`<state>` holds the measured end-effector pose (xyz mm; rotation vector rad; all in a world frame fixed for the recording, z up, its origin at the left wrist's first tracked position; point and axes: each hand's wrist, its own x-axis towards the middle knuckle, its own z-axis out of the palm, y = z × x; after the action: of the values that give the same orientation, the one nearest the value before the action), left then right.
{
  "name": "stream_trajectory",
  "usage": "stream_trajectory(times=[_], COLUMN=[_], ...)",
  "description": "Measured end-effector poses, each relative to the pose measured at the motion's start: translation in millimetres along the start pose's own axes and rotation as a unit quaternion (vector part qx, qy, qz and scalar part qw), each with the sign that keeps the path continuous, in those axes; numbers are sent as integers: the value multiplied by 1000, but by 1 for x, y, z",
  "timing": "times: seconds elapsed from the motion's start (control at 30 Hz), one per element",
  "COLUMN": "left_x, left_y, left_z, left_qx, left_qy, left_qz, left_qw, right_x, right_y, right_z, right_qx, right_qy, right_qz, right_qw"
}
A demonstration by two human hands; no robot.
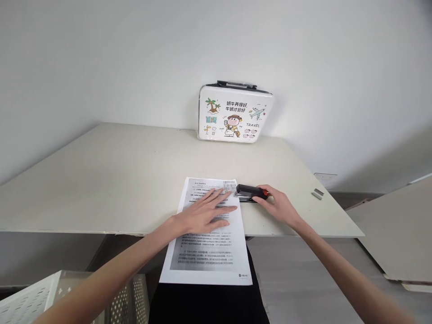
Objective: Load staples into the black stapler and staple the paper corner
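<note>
A printed sheet of paper point(209, 275) lies partly on the table, its lower part reaching past the front edge over my lap. Whether it is one sheet or more, I cannot tell. My left hand point(202, 214) rests flat on its upper half with the fingers spread. Just right of the paper, my right hand point(276, 203) grips the rear end of a black stapler point(249, 191). The stapler lies sideways, its front end at the paper's upper right edge. Whether its jaw overlaps the paper is hard to make out.
A white case with cartoon prints point(232, 114) stands against the wall at the back of the table point(101, 180). Two small strips of staples point(317, 194) lie near the right edge. A white perforated basket point(43, 294) is below at left; a pale panel point(398, 229) stands at right.
</note>
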<state>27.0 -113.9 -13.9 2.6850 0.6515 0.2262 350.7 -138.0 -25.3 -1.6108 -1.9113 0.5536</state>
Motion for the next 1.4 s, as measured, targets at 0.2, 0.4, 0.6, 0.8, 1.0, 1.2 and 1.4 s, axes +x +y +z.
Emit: stream_trajectory(times=[0.2, 0.4, 0.6, 0.8, 1.0, 1.2, 1.4], left_x=[6, 20, 21, 24, 25, 24, 24], left_y=[-4, -13, -14, -12, -13, -14, -16], left_z=[-4, -5, 5, 7, 8, 7, 9], left_qx=[-11, 0, -1, -4, -2, -2, -8], left_qy=[2, -8, -4, 12, 8, 12, 16], left_qz=[-12, 3, 8, 17, 18, 21, 27], left_qw=[1000, 1000, 1000, 1000, 1000, 1000, 999], right_x=[14, 53, 74, 73, 75, 76, 77], right_y=[-26, -61, -77, -77, -77, -79, -79], right_z=[-12, 5, 16, 16, 22, 22, 25], right_qx=[44, -3, -71, -96, -140, -152, -153], right_qy=[-24, -52, -119, -139, -145, -145, -138], right_qz=[46, 80, 76, 80, 68, 69, 60], right_qw=[998, 995, 988, 982, 977, 975, 977])
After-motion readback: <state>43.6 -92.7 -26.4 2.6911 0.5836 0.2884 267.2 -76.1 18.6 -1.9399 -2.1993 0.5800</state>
